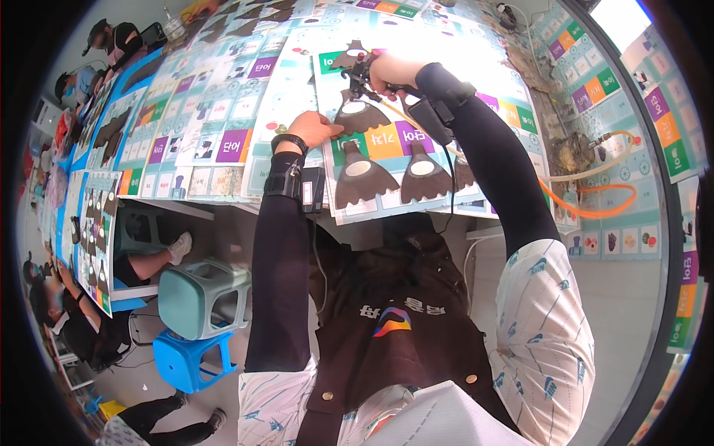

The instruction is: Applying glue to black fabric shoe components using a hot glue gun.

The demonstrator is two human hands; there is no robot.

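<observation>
Our left hand [312, 128] presses flat on one glossy printed sheet [387, 149] bearing dark fan-shaped cutouts [362, 183]; our right hand [387, 70] grips a black spray tool [359, 74].

Your sheet [387, 141] lies at the table's [223, 97] near edge; stools [201, 297] stand below, to your left.

Black arm sleeves, a black wristband, a white patterned shirt and a dark brown buttoned apron.
</observation>
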